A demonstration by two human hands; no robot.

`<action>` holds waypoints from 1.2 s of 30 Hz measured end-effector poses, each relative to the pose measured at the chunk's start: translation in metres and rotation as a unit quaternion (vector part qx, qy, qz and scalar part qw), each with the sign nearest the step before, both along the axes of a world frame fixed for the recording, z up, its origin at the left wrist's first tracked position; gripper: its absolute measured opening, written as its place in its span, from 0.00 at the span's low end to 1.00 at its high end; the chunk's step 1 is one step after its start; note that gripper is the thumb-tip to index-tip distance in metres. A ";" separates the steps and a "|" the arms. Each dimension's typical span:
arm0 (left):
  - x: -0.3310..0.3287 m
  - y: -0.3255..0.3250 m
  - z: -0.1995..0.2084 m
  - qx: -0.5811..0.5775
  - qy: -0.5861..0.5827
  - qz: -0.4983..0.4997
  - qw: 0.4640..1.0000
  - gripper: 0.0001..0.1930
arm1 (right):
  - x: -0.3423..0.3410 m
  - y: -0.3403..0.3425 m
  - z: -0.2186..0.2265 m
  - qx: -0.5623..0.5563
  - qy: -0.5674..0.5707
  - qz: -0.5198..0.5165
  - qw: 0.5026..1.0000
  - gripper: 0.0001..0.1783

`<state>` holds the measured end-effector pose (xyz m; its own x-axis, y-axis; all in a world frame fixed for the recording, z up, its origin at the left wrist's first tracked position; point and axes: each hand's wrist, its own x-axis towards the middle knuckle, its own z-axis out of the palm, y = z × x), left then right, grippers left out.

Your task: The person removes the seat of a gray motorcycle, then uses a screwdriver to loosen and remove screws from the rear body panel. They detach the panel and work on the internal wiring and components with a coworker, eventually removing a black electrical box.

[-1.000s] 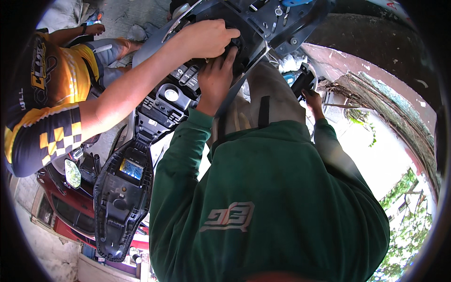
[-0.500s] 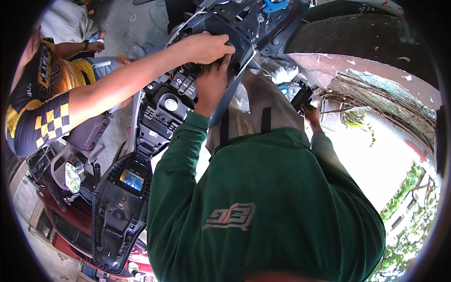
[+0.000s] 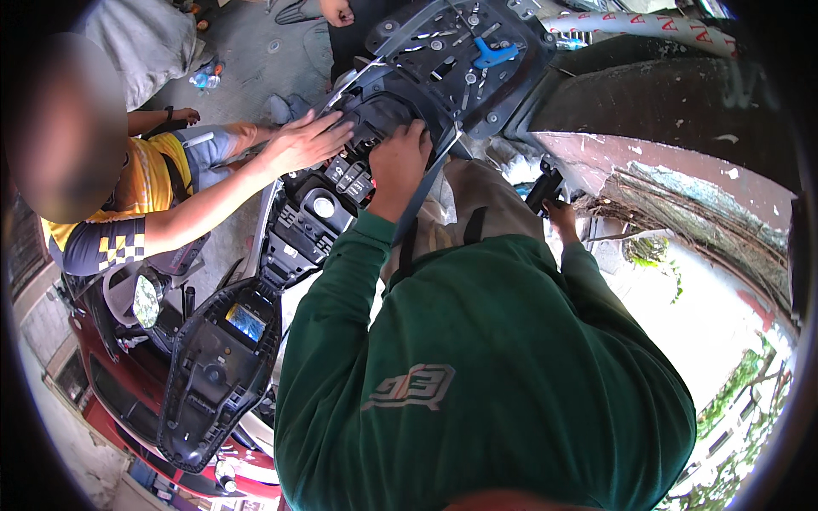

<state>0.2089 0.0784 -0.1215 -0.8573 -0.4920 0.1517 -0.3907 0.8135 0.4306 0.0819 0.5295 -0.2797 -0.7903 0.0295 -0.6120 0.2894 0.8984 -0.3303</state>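
Note:
My left hand [image 3: 400, 162] reaches into the opened rear body of a scooter, its fingers curled beside a black inner panel [image 3: 383, 111]. The fingertips are partly hidden, and whatever they grip cannot be made out. Lower on the right, my right hand [image 3: 560, 215] is closed around a black hand tool [image 3: 544, 189], seen only in part. Across from my left hand, a co-worker's hand [image 3: 311, 140] hovers over the scooter's edge, fingers stretched out. A black rear rack plate [image 3: 434, 60] carries a blue-handled tool [image 3: 494, 54] and several bolts.
The scooter's raised seat [image 3: 217, 366] shows its black underside. A storage area [image 3: 315, 209] lies exposed near the hands. A second person's hand [image 3: 336, 12] shows at the top. To the right stand a dark curved edge [image 3: 665, 111] and twigs [image 3: 707, 196].
The co-worker's hand has drawn back left, away from my left hand, and its fingers have spread. The whole view has shifted, showing more of the rack plate.

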 end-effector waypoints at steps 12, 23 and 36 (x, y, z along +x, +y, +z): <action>-0.012 -0.015 0.027 0.042 -0.108 0.001 0.993 0.14 | -0.050 0.002 -0.012 0.014 0.008 0.007 1.000 0.30; -0.013 -0.037 0.027 0.079 -0.081 -0.075 0.991 0.13 | -0.046 0.014 -0.008 -0.047 0.040 -0.034 0.998 0.31; -0.013 -0.030 0.027 0.063 -0.096 -0.048 0.992 0.07 | -0.025 0.025 -0.013 -0.002 0.030 -0.073 0.997 0.34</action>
